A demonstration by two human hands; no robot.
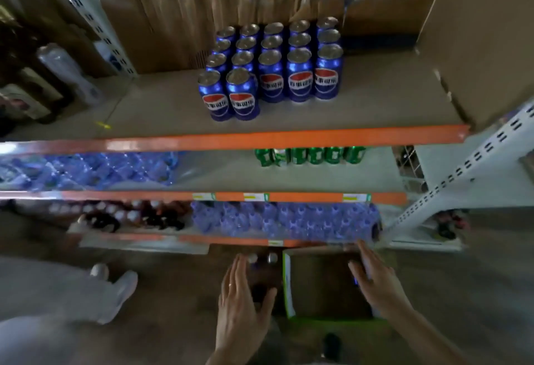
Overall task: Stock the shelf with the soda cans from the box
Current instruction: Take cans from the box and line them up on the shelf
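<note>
Several blue soda cans (271, 75) stand in tidy rows on the top shelf (318, 136), which has an orange front edge. On the floor below is an open cardboard box (289, 292) with a green rim. Two silver can tops (271, 257) show in its dark left part. My left hand (242, 298) hovers over those cans, fingers spread and holding nothing. My right hand (372, 281) reaches into the box's right part. A pale shape and a blue glint show between its thumb and fingers, but blur hides whether it grips a can.
Green cans (312, 155) line the second shelf, with wrapped water bottle packs (86, 171) to their left and more (283, 220) on the shelf below. A big cardboard carton (476, 46) fills the top shelf's right end. Another person's legs and white shoes (115, 286) stand at left.
</note>
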